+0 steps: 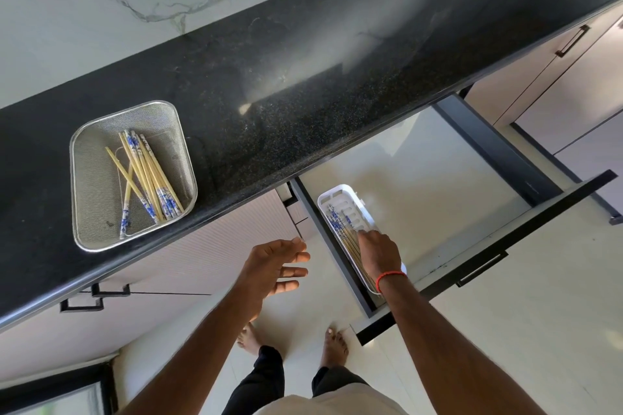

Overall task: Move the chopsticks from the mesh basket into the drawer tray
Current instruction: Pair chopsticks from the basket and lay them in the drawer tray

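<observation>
Left hand (277,267) open-fingered, right hand (378,253) palm-down.

Bare drawer floor (421,172) lies open right of the tray (338,193), while the countertop (303,94) overhangs its back.

Black granite counter (303,94) in front of me is carrying the mesh basket (88,178); my open drawer (421,172) is holding a white tray (337,190), left side.

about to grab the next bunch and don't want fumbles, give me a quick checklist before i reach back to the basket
1. Drawer open: ok.
2. White tray reachable inside the drawer: ok.
3. Right hand free of the tray chopsticks: cannot tell, its fingers lie over them.
4. Left hand open, holding nothing: ok.
5. Mesh basket emptied: not ok, basket chopsticks remain in a loose pile.
</observation>
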Tool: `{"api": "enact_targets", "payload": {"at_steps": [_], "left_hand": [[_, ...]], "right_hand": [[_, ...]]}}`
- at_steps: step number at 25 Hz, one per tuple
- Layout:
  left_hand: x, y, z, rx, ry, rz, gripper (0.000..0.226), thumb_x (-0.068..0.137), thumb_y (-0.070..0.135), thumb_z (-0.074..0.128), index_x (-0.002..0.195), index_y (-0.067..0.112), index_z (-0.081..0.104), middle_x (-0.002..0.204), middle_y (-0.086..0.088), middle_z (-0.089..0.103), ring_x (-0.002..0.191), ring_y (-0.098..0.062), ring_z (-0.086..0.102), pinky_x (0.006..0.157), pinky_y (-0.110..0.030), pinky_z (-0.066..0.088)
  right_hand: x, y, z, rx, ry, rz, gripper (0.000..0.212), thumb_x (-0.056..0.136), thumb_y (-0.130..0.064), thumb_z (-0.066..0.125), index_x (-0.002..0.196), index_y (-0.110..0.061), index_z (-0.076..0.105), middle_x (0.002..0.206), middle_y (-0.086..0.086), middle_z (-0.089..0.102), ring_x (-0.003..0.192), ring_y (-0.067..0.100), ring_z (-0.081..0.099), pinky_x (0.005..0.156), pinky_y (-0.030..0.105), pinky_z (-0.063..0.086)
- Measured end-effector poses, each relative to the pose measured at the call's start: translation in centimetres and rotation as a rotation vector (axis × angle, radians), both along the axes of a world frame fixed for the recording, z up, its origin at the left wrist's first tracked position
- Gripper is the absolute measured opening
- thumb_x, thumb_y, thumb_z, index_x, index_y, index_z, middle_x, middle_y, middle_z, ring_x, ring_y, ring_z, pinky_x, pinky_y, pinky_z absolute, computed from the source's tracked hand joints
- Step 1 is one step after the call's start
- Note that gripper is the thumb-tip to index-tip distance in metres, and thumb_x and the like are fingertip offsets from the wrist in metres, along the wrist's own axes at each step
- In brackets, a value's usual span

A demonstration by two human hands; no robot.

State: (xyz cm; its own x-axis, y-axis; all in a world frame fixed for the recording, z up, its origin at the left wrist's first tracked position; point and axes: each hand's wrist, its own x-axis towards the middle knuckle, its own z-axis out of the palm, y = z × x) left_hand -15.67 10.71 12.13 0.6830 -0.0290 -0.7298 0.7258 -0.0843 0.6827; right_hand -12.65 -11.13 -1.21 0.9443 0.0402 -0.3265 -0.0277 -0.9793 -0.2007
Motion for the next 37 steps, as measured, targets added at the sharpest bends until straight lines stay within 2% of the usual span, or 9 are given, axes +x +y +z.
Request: {"api": "enact_targets", "payload": {"at_steps": [3,5,7,14,19,24,29,32,37], "left_hand": [[-0.2,0.3,-0.1,-0.005,0.006,-0.008,0.032,0.095,0.041,0.059,0.108,0.014,0.072,0.110,-0.006,0.076,0.100,-0.028,0.073,0.096,-0.046,0.055],[-0.3,0.4,-0.1,-0.002,0.004,-0.017,0.032,0.096,0.041,0.059,0.107,0.015,0.072,0.110,-0.006,0.076,0.100,-0.028,0.073,0.095,-0.045,0.056],[-0.2,0.6,0.0,-0.002,-0.005,-0.015,0.030,0.096,0.040,0.059,0.107,0.015,0.072,0.109,-0.006,0.076,0.099,-0.028,0.073,0.094,-0.044,0.056],[0.1,1.8,0.5,-0.018,-0.021,-0.017,0.031,0.097,0.039,0.058,0.108,0.013,0.072,0.110,-0.007,0.076,0.098,-0.028,0.073,0.087,-0.040,0.056],[0.4,3.0,0.7,-0.022,-0.034,-0.024,0.032,0.097,0.040,0.057,0.108,0.014,0.071,0.111,-0.006,0.075,0.099,-0.027,0.072,0.084,-0.037,0.056],[1.0,4.0,1.3,-0.026,-0.063,-0.040,0.029,0.098,0.039,0.057,0.108,0.016,0.071,0.113,-0.005,0.075,0.100,-0.026,0.072,0.086,-0.038,0.056],[2.6,6.3,4.2,-0.047,-0.162,-0.025,0.026,0.097,0.038,0.059,0.107,0.017,0.071,0.109,-0.005,0.076,0.100,-0.027,0.073,0.092,-0.043,0.056],[4.2,9.2,6.1,-0.030,-0.254,0.006,0.028,0.098,0.040,0.058,0.107,0.018,0.071,0.109,-0.003,0.077,0.097,-0.024,0.075,0.084,-0.038,0.060],[6.6,15.9,8.3,-0.050,-0.364,0.143,0.030,0.098,0.037,0.059,0.111,0.013,0.072,0.110,-0.006,0.077,0.096,-0.027,0.076,0.084,-0.041,0.062]], "right_hand": [[0.0,0.3,-0.7,-0.072,-0.040,0.200,0.040,0.084,-0.005,0.034,0.109,-0.013,0.064,0.106,0.006,0.070,0.104,0.029,0.065,0.076,0.042,0.057],[0.0,0.0,-1.8,-0.159,0.024,0.250,0.033,0.079,-0.005,0.045,0.099,-0.013,0.069,0.097,0.005,0.072,0.100,0.027,0.065,0.070,0.040,0.058],[-0.5,0.1,-0.3,-0.200,0.067,0.242,0.027,0.082,-0.005,0.053,0.098,-0.015,0.072,0.097,0.006,0.072,0.095,0.027,0.068,0.070,0.038,0.059],[-0.9,0.8,1.5,-0.214,0.108,0.169,0.028,0.089,0.001,0.046,0.102,-0.010,0.068,0.104,0.011,0.071,0.095,0.033,0.069,0.081,0.040,0.055],[-1.0,0.2,1.4,-0.096,0.135,0.089,0.028,0.087,-0.002,0.048,0.103,-0.015,0.068,0.103,0.010,0.070,0.094,0.033,0.068,0.081,0.039,0.056],[-0.7,-0.2,1.9,0.083,0.022,-0.139,0.024,0.085,-0.013,0.052,0.061,-0.017,0.054,0.070,0.006,0.062,0.066,0.030,0.060,0.056,0.030,0.047],[0.3,1.1,3.0,0.233,-0.065,-0.256,0.007,0.078,-0.021,0.064,0.076,-0.018,0.070,0.080,0.007,0.074,0.079,0.034,0.069,0.064,0.035,0.052],[2.0,3.9,6.8,0.349,-0.228,-0.298,0.006,0.080,-0.025,0.070,0.079,-0.020,0.073,0.082,0.004,0.076,0.078,0.028,0.072,0.067,0.034,0.055],[6.7,13.4,17.3,0.682,-0.438,-0.062,0.011,0.087,-0.016,0.071,0.094,-0.010,0.075,0.087,-0.001,0.076,0.081,0.008,0.071,0.074,0.026,0.058]]}}
